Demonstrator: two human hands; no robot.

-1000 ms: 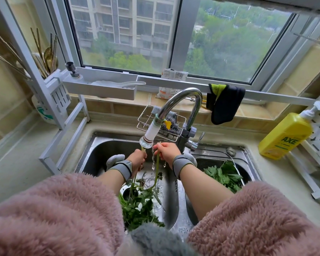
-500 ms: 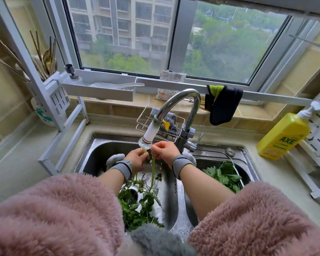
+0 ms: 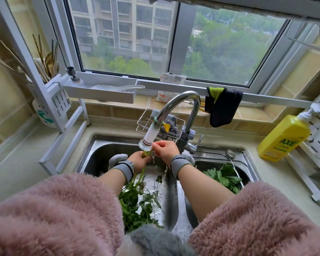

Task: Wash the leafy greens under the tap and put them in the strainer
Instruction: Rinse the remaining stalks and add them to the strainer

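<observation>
Midway, by the look of it. Both hands pinch one stalk (image 3: 144,168) under the tap (image 3: 146,145) at frame centre: left hand (image 3: 139,159), right hand (image 3: 165,149). Unwashed greens (image 3: 137,204) lie in the left basin, lower centre. Washed leaves (image 3: 223,177) already fill the strainer (image 3: 211,164), right basin.

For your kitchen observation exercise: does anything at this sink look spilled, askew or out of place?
Nothing stands out. Both hands, left hand and right hand, hold a stalk of greens under the tap; washed leaves sit in the strainer; the yellow bottle stands upright.
</observation>
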